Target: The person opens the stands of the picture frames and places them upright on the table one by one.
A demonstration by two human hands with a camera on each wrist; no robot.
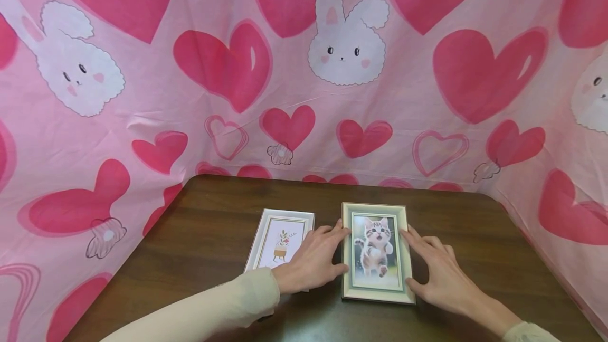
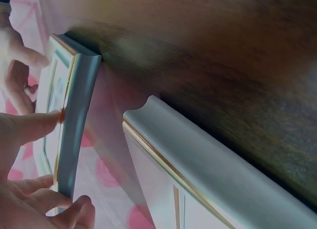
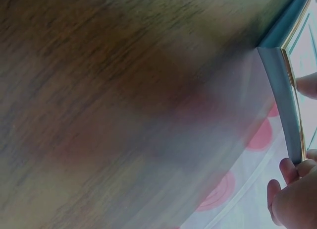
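A cream picture frame [image 1: 378, 295] with a picture of a running kitten lies face up on the wooden table. My left hand [image 1: 315, 258] touches its left edge, thumb and fingertips spread along the rim. On the opposite side, my right hand [image 1: 439, 273] rests its thumb and fingertips against the right edge. In the left wrist view, the left thumb [image 2: 42, 126] lies on the frame's gold-lined rim. The right wrist view shows the right fingers [image 3: 297, 199] at the frame's far side edge. A second pale picture frame [image 1: 258, 234], with a potted plant picture, lies partly hidden behind my left hand.
The dark brown table [image 1: 475, 241] has rounded far corners. Behind it and along both sides hangs a pink cloth [image 1: 294, 83] printed with hearts and white rabbits. The plant frame sits just left of the kitten frame, with a narrow gap between them.
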